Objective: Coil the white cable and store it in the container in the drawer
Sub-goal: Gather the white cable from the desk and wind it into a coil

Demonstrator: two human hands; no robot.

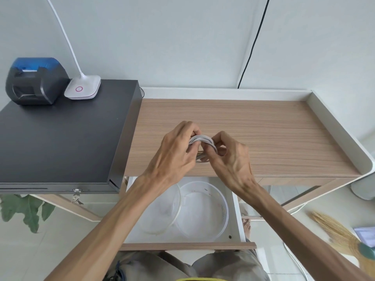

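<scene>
At six o'clock we see the open drawer [237, 207], white inside, with the clear round container [222, 211] in it and a loose clear lid [162, 218] leaning at its nine o'clock side. Above, over the wood-grain desk top [263, 130], we hold the white cable [203, 147] wound into a small bundle of several loops. Our left hand [174, 153] pinches its nine o'clock side, our right hand [231, 157] its three o'clock side. At ten o'clock sits a black cash box [56, 138] bearing a lamp base [83, 88] and printer [34, 82].
</scene>
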